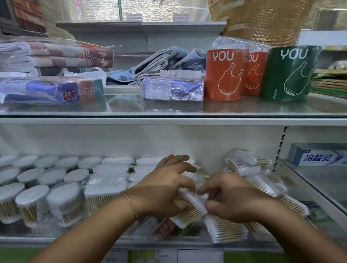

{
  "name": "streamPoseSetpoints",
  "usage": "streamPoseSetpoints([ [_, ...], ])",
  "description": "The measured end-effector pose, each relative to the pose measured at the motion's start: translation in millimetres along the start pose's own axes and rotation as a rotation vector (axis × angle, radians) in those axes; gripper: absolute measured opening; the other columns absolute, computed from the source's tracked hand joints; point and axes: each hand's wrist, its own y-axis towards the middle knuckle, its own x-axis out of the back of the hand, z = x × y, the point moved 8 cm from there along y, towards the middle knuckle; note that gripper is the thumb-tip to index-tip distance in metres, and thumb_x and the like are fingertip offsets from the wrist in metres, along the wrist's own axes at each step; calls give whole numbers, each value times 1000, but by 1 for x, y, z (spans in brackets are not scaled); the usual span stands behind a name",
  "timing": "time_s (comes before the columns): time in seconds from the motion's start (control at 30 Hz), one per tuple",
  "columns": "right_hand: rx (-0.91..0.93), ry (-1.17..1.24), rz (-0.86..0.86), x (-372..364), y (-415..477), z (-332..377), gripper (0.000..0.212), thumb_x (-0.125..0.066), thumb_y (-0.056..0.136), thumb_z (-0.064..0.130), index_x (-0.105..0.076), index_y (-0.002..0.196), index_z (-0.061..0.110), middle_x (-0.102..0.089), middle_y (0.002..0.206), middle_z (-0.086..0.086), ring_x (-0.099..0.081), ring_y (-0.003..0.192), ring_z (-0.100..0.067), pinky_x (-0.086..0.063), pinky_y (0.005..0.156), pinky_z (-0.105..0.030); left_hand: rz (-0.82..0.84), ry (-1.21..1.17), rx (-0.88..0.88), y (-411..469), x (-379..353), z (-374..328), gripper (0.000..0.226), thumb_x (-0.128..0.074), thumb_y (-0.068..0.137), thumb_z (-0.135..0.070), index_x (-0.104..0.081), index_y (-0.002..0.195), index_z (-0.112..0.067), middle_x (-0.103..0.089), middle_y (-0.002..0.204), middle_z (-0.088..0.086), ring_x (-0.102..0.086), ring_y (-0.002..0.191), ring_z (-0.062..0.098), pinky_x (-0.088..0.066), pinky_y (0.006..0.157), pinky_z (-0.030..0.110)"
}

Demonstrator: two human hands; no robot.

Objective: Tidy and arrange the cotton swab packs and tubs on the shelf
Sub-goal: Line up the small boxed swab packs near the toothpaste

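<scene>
Both hands meet over a flat cotton swab pack [191, 210] at the front middle of the lower shelf [20, 237]. My left hand [162, 186] grips its left end, with the upper fingers spread above it. My right hand [233, 197] pinches the pack's right end. More swab packs [225, 228] lie loosely below and to the right, with others heaped [247, 164] against the back wall. Round swab tubs [33, 204] with white lids stand in rows on the left. Upright packs [108, 187] stand between the tubs and my hands.
The glass shelf above [124, 112] carries wrapped packs, folded towels and orange and green bag rolls [224, 76]. A toothpaste box [328, 155] lies on the neighbouring shelf to the right. Packaged goods show on the shelf below.
</scene>
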Motion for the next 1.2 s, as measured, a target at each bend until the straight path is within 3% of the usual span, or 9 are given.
streamPoseSetpoints([
  [0.17, -63, 122, -68, 2, 2, -9, 18, -65, 84, 19, -78, 94, 27, -70, 77, 18, -63, 71, 9, -49, 67, -12, -24, -88, 84, -4, 2, 9, 19, -74, 80, -35, -69, 98, -30, -48, 141, -11, -15, 145, 9, -8, 113, 20],
  [0.3, -64, 138, -91, 3, 5, -12, 12, -71, 83, 18, -75, 81, 29, -71, 75, 13, -64, 71, 6, -49, 64, -11, 1, -124, 148, -8, -2, 14, 25, -75, 79, -44, -69, 97, -29, -49, 141, -10, -17, 145, 11, -13, 119, 30],
  [0.43, -47, 163, -148, 5, 4, -11, 9, -72, 85, 20, -77, 84, 28, -71, 75, 13, -64, 71, 7, -46, 61, -8, 114, 107, 150, -10, -9, 10, 32, -67, 81, -55, -65, 99, -28, -41, 148, -6, -8, 148, 17, 1, 122, 39],
  [0.57, -33, 200, -168, 7, 2, -7, 14, -71, 88, 19, -75, 83, 32, -71, 77, 14, -64, 74, 5, -48, 66, -9, 11, 52, 113, -9, -2, 6, 26, -73, 79, -48, -67, 88, -25, -51, 141, -4, -21, 146, 20, -10, 121, 44],
  [0.7, -36, 131, -66, 0, 1, -4, 17, -63, 93, 19, -74, 99, 30, -71, 90, 17, -64, 82, 5, -48, 73, -10, 147, 149, 191, -11, -14, 7, 31, -65, 83, -54, -59, 97, -28, -43, 145, -8, -14, 146, 17, -4, 121, 40],
  [0.83, -40, 140, -42, 6, -1, 2, 24, -57, 95, 18, -71, 109, 31, -70, 99, 17, -63, 90, 6, -50, 83, -14, 189, 193, 233, -5, -11, 5, 34, -64, 78, -52, -46, 94, -28, -48, 114, -6, -35, 120, 18, -21, 114, 35],
  [0.97, -45, 150, -152, 30, -5, -1, 22, -59, 95, 20, -71, 111, 31, -64, 94, 23, -58, 87, 12, -41, 74, -1, 198, 123, 229, -1, -14, -2, 52, -67, 75, -45, -39, 115, -26, -40, 120, -3, -32, 117, 18, -19, 116, 32],
  [1.07, -53, 124, -293, 59, -10, -10, 21, -64, 92, 23, -72, 111, 28, -68, 100, 18, -60, 87, 7, -49, 82, -13, 253, 69, 199, 2, -16, -8, 88, -68, 78, -52, -20, 148, -30, -26, 148, -2, -18, 138, 18, -7, 120, 34],
  [1.2, -168, -121, -413, 94, -7, -46, 34, -66, 88, 34, -67, 121, 26, -65, 123, 7, -58, 109, -14, -43, 94, -28, 234, 48, 198, 16, -8, -14, 81, -52, 88, -65, -19, 152, -29, -21, 158, -2, -12, 145, 16, -4, 122, 35],
])
